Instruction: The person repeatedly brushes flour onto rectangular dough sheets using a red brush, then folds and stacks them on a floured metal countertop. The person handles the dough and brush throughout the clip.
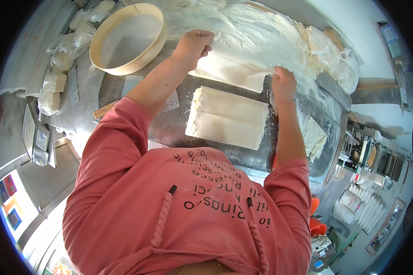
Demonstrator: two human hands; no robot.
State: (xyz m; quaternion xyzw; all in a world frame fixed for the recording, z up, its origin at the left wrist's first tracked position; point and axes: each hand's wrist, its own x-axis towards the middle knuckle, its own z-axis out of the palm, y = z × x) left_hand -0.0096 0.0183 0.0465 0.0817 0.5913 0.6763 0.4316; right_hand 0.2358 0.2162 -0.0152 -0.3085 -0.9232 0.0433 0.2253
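Closest to the near edge of the dark grey metal counter [167, 126] lies a flat, oblong cream slab [227, 118] of what looks like stacked dough, its left side ragged and dusted white. Leave it untouched, and keep both wrists high enough not to drag across it. Toward the counter's right edge sit crumpled cream dough scraps [313, 137], well clear of the slab.

Beyond the slab, at mid-counter, is the thin, pale cream dough sheet [231, 73], its nearer part folded or sagging on the surface. The right hand [284, 85] has thumb and fingers pinched together on the sheet's right side; the left hand [196, 47] is closed too, seemingly clamped on its farther left side, though pale sheet against pale flour makes the exact hold hard to read. Such a sheet probably tears easily, so a soft, broad pinch, both hands rising evenly and no sideways pull should serve best.

Left of the left hand, a round, pale wooden-rimmed sieve [135, 64] stands near enough that the forearm wants care. Loose white flour [257, 32] covers the far edge; keeping the sheet's underside lightly dusted should stop it sticking.
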